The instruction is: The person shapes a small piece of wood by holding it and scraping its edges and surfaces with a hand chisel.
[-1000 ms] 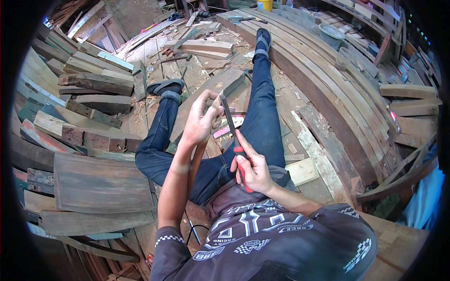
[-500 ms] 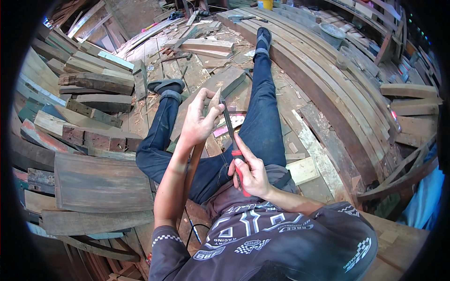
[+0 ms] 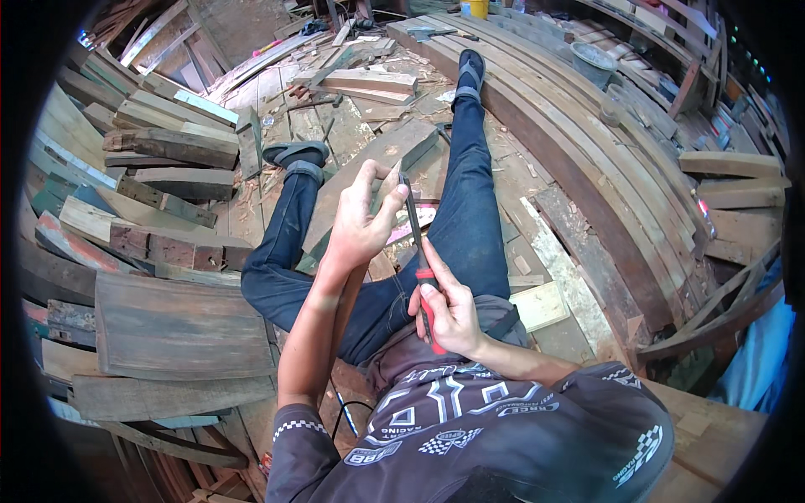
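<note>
My left hand (image 3: pixel 362 220) is raised in front of my lap, closed on a slim wooden piece (image 3: pixel 394 170). Its pale pointed tip shows above my fingers; my hand and forearm hide most of the rest. In my right hand (image 3: pixel 449 314) is a file (image 3: pixel 414 222) with a red and black handle and a long, narrow dark blade. My index finger lies stretched along the tool. The file's far end rests by my left thumb, close to the wooden tip; whether the two touch, I cannot tell.
I sit with legs spread around a thick timber block (image 3: pixel 394 142). Stacked boards (image 3: pixel 184 323) crowd the left. Long curved planks (image 3: pixel 579 142) run along the right, with a grey bucket (image 3: pixel 594 63) behind. Wood shavings and a hammer (image 3: pixel 319 102) lie on the floor ahead.
My left hand has turned slightly and lowered the wooden tip a little. The file's far end has shifted slightly to the right; my right hand has barely moved.
</note>
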`<state>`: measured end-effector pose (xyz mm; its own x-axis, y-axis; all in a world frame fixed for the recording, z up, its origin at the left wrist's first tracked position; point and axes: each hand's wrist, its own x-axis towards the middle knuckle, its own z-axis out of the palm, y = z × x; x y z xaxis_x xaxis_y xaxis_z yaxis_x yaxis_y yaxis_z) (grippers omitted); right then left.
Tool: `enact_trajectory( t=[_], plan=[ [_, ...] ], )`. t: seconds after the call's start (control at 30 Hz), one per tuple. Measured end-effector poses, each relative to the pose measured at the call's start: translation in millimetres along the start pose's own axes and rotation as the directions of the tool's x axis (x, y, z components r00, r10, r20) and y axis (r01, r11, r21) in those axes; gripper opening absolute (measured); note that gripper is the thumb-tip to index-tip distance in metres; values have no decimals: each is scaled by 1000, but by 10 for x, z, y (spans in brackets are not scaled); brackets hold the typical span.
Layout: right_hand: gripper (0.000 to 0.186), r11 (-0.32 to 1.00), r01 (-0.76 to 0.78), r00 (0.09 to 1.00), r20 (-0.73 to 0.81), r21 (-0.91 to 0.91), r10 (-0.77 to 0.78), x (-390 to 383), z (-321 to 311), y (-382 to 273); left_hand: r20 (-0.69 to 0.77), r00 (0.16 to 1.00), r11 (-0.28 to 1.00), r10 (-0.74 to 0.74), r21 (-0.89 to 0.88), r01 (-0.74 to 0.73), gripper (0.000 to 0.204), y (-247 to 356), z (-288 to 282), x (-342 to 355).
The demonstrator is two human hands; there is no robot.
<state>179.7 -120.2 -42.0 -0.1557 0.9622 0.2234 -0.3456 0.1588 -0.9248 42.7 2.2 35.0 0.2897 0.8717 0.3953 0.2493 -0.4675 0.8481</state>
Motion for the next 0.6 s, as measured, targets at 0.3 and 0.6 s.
enact_trajectory(
  t=[0.3,0.6],
  plan=[
    [59,1000,-7,1000,-1,13,7,-9,-1,-8,-7,1000,999,7,38,-7,12,25,12,-3],
    [59,1000,20,999,27,-22,-19,0,6,-6,-38,997,994,62,97,-58,17,12,8,-4]
  ],
)
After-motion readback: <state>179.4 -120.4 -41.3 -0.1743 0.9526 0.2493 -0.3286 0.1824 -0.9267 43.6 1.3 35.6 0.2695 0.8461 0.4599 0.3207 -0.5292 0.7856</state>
